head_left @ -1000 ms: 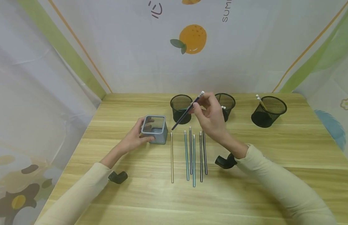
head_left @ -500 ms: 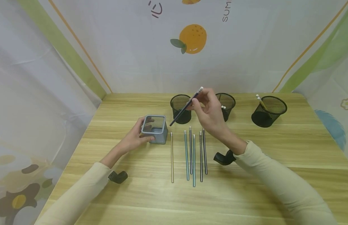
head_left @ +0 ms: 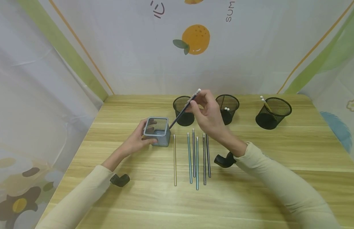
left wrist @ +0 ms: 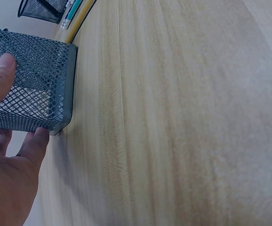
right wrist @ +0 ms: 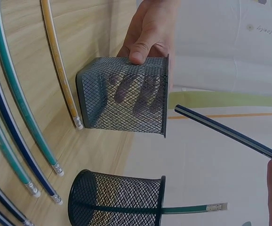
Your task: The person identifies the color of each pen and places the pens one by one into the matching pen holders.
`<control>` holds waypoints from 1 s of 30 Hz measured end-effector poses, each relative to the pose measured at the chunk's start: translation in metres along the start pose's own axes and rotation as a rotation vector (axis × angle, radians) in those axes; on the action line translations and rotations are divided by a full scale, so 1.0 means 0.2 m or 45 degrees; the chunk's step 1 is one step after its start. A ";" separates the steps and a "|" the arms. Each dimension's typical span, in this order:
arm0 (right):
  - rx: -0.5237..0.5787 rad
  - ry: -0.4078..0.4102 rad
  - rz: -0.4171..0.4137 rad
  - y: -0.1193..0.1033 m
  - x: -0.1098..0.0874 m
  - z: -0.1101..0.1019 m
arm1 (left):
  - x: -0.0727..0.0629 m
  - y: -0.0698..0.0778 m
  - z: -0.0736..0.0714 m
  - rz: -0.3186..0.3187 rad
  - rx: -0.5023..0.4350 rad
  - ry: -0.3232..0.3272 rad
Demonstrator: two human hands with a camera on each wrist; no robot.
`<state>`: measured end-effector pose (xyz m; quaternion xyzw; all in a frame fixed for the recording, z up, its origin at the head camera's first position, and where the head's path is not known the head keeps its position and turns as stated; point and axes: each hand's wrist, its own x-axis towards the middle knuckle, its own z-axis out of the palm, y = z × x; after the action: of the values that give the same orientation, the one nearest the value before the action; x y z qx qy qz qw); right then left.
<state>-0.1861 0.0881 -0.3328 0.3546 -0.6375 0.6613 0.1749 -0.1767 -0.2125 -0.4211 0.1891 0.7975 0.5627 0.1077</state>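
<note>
My left hand (head_left: 136, 141) grips a square grey mesh pen holder (head_left: 163, 140), thumb on the near side and fingers seen through the mesh behind. The holder stands on the table. My right hand (head_left: 209, 116) pinches a dark blue pencil (head_left: 182, 110), slanted with its white eraser end up. In the right wrist view, the pencil's (right wrist: 230, 135) lower end is just outside the holder's rim, apart from it. Several pencils lie side by side near the holder: one yellow (head_left: 175, 162), two teal (head_left: 197, 165), and dark blue ones (head_left: 204, 162).
Three round black mesh cups stand along the back: left (head_left: 186, 118), middle (head_left: 228, 118) and right (head_left: 267, 121). The left one holds a teal pencil (right wrist: 192, 209); the others hold white-erasered pencils. Black bent pieces (head_left: 120, 180) appear by both wrists. A printed curtain (head_left: 137, 63) hangs behind the table.
My right hand has moved left with the dark blue pencil, bringing its lower end beside the grey holder. The left hand and holder have stayed in place.
</note>
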 end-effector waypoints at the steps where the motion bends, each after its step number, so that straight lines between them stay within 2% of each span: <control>1: -0.004 -0.005 0.000 0.00 0.00 0.00 | 0.00 0.00 0.00 0.001 0.000 0.000; 19: -0.029 -0.016 -0.031 0.00 0.02 0.00 | 0.00 0.00 0.00 0.024 -0.005 0.000; 30: -0.110 -0.006 -0.090 -0.01 0.07 -0.07 | 0.00 -0.01 0.00 0.042 0.000 -0.010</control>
<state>-0.1976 0.0981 -0.3218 0.3705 -0.6529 0.6257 0.2119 -0.1765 -0.2138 -0.4219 0.2042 0.7938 0.5638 0.1016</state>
